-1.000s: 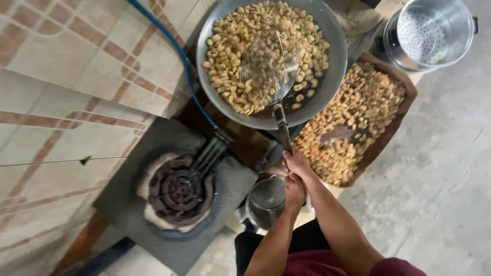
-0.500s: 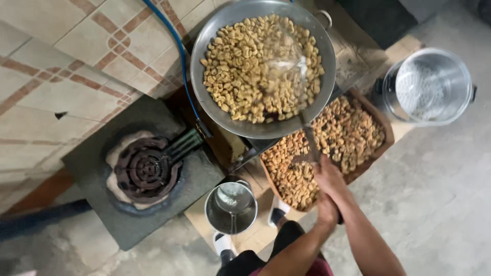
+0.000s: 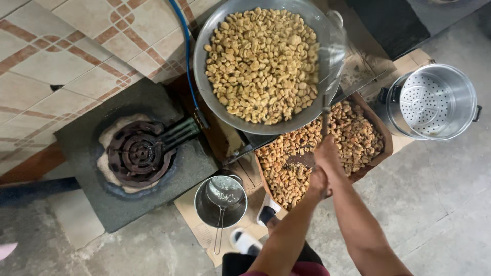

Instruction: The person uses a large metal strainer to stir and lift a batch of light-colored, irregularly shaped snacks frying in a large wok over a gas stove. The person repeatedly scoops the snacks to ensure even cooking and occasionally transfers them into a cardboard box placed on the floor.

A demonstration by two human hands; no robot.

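Observation:
A big grey wok [image 3: 200, 84] holds many pale golden fried pieces [image 3: 261, 64]. Both my hands grip the long metal handle [image 3: 324, 116] of a skimmer. Its blurred round head [image 3: 333, 56] is at the wok's right rim. My right hand [image 3: 327, 153] holds the handle higher up, and my left hand [image 3: 318, 183] sits just below it. Both hands are above a brown tray [image 3: 384, 140] filled with darker fried pieces [image 3: 353, 135].
A dark gas burner [image 3: 135, 151] sits on a grey slab to the left, with a blue hose [image 3: 186, 56] running to it. A small metal pot with a strainer [image 3: 222, 199] stands near my sandalled feet [image 3: 266, 212]. At right is a steel steamer pot [image 3: 434, 102].
The skimmer head went from the middle of the wok to its right rim. My hands shifted right along with it, and the view swung left and closer.

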